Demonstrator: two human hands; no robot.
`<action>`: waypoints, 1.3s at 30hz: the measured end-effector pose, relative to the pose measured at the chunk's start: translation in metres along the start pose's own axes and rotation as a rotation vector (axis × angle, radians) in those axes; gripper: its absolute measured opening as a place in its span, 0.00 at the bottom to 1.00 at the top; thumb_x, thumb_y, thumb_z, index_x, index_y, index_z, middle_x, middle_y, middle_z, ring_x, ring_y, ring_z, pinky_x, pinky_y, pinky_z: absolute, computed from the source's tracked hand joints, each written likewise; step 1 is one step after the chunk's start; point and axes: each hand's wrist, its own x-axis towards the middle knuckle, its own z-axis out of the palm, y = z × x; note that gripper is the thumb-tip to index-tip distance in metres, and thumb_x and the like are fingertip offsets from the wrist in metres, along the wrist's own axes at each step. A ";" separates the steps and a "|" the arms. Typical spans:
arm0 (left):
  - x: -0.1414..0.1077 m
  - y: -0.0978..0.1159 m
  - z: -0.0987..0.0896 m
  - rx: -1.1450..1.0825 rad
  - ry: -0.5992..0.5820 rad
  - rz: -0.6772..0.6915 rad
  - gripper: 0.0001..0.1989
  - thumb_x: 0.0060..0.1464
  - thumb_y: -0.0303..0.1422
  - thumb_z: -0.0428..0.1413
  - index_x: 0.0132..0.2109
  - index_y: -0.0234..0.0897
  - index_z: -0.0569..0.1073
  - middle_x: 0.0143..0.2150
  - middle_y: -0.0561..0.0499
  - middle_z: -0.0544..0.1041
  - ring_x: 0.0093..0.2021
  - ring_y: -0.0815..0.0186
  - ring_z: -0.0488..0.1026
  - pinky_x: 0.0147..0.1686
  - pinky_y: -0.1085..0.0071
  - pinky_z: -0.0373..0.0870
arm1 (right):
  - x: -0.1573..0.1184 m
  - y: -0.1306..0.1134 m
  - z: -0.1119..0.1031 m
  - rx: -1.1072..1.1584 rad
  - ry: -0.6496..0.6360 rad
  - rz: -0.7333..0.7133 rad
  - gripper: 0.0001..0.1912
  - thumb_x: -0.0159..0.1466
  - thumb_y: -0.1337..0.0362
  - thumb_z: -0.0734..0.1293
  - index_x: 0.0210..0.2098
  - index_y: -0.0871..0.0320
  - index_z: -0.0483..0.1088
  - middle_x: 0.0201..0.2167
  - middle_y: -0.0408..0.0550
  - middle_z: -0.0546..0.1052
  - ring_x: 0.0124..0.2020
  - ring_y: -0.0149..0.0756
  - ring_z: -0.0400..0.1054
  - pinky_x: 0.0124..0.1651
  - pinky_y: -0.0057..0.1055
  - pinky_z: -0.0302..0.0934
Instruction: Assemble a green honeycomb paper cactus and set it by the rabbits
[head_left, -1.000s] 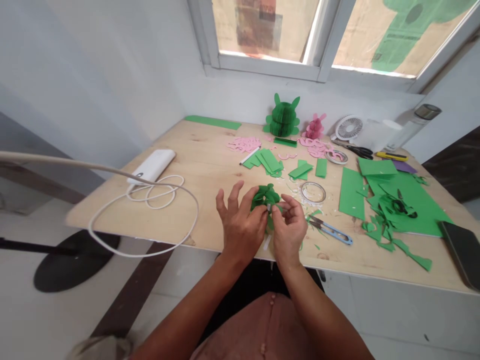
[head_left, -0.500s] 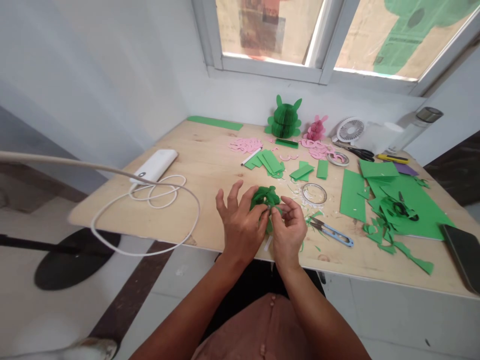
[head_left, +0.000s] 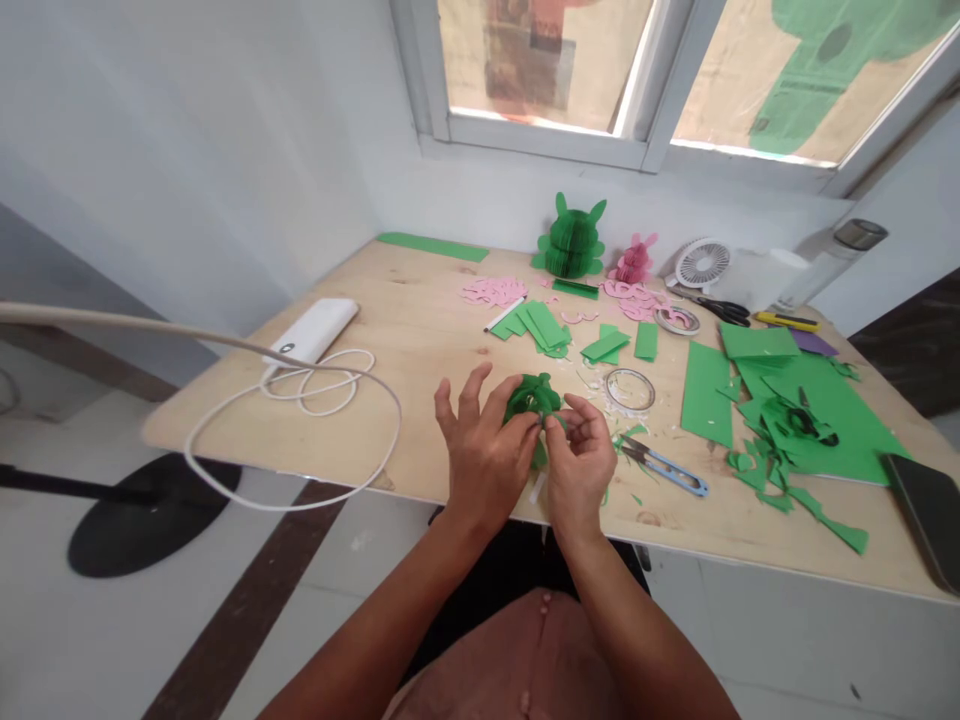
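Observation:
A small green paper figure (head_left: 534,392) is held over the table's front part, partly hidden by my fingers. My left hand (head_left: 484,455) grips its left side between thumb and index finger, the other fingers raised and spread. On the right, my right hand (head_left: 581,460) pinches the figure's near edge, its thumb close to the left thumb. Blue-handled snips (head_left: 671,470) lie just right of my right hand, and a tape ring (head_left: 630,388) lies beyond them among white scraps.
The wooden table (head_left: 420,330) bears a white power bank (head_left: 315,332) with a looped cable, green paper sheets (head_left: 706,395), pink scraps (head_left: 493,291), black scissors (head_left: 724,310), a yellow cutter (head_left: 786,321) and a phone (head_left: 922,515). A green figure (head_left: 571,243) and a pink one (head_left: 634,260) stand behind.
The green figure has turned slightly between my fingers, and both hands have shifted a little. The whole view has moved slightly.

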 end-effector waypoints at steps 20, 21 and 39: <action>-0.002 0.003 0.002 -0.013 0.031 -0.002 0.08 0.56 0.29 0.55 0.28 0.39 0.75 0.50 0.48 0.77 0.61 0.49 0.63 0.62 0.42 0.46 | -0.001 0.000 0.000 -0.020 0.010 -0.010 0.16 0.57 0.62 0.68 0.44 0.58 0.69 0.31 0.43 0.73 0.33 0.31 0.69 0.39 0.30 0.66; -0.002 0.003 0.002 -0.016 0.034 -0.011 0.08 0.56 0.29 0.55 0.29 0.39 0.75 0.50 0.48 0.77 0.61 0.49 0.63 0.62 0.42 0.46 | -0.001 0.000 0.000 -0.016 0.009 -0.009 0.16 0.57 0.62 0.68 0.44 0.58 0.69 0.31 0.43 0.73 0.33 0.31 0.69 0.39 0.30 0.66; 0.000 0.000 -0.004 -0.055 -0.063 -0.060 0.05 0.54 0.31 0.57 0.33 0.42 0.78 0.52 0.47 0.76 0.62 0.47 0.61 0.61 0.40 0.46 | -0.001 -0.002 -0.001 -0.002 0.015 0.013 0.16 0.56 0.63 0.68 0.44 0.58 0.69 0.30 0.42 0.74 0.33 0.30 0.70 0.38 0.29 0.66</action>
